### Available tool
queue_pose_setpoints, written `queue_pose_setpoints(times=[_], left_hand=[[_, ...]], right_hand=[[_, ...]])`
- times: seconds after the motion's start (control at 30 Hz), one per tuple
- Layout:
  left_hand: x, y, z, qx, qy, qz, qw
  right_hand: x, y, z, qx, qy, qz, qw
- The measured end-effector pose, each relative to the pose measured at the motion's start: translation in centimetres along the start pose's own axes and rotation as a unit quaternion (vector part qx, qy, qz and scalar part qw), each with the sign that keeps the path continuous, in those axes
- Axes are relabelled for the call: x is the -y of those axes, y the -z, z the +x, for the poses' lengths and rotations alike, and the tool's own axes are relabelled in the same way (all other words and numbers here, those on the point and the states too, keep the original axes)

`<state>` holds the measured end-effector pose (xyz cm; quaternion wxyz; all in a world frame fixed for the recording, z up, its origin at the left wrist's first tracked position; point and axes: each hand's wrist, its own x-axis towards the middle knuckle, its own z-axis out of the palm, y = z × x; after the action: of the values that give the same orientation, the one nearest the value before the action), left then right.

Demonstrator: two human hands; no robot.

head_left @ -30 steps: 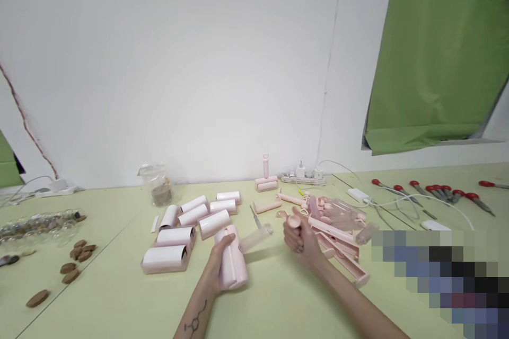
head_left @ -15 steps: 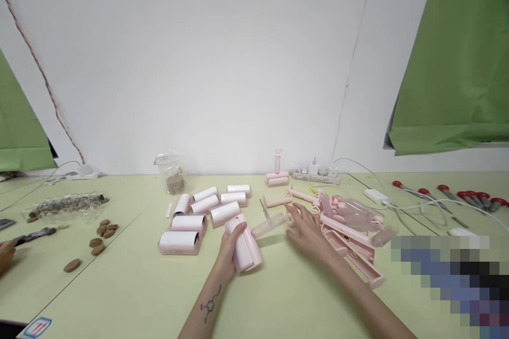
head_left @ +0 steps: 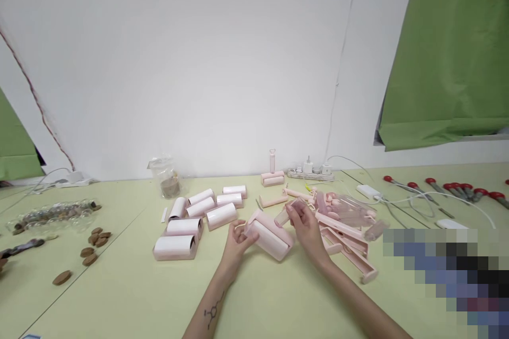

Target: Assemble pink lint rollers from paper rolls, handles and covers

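My left hand (head_left: 237, 243) grips the left end of a pink lint roller (head_left: 269, 239) held just above the pale green table (head_left: 131, 291). My right hand (head_left: 304, 228) is closed on the roller's clear handle piece (head_left: 283, 215) at the other end. Behind the left hand lie several white paper rolls in pink holders (head_left: 199, 217). To the right of my right hand sits a pile of pink handles and covers (head_left: 342, 222).
A plastic bag with brown contents (head_left: 166, 179) stands at the back. Brown discs (head_left: 89, 249) and a clear bag (head_left: 51, 214) lie at left. A power strip (head_left: 310, 174), cables, a standing pink roller (head_left: 272, 175) and red-handled tools (head_left: 449, 189) lie at back right.
The roller has been turned from lengthwise to crosswise and lifted. My right hand, spread open half a second ago, has closed on the clear handle piece at the roller's end.
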<state>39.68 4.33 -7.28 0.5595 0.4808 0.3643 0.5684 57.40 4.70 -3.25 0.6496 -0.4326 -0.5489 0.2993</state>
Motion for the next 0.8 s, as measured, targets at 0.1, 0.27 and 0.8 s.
queue_pose_setpoints(times=[0.1,0.27,0.8], left_hand=[[-0.5,0.1,-0.1,0.017,-0.007,-0.006,1.0],[-1.0,0.9,0.2,0.032,-0.013,0.08,0.996],[-2.6,0.7,-1.0,0.005,-0.051,0.127,0.991]], right_hand=[[0.1,0.4,0.1,-0.032,0.014,0.01,0.999],[0.3,1.5,1.1,-0.118,0.022,0.028,0.992],[-0.1,-1.7,-0.5,0.226,-0.021,-0.024,0.974]])
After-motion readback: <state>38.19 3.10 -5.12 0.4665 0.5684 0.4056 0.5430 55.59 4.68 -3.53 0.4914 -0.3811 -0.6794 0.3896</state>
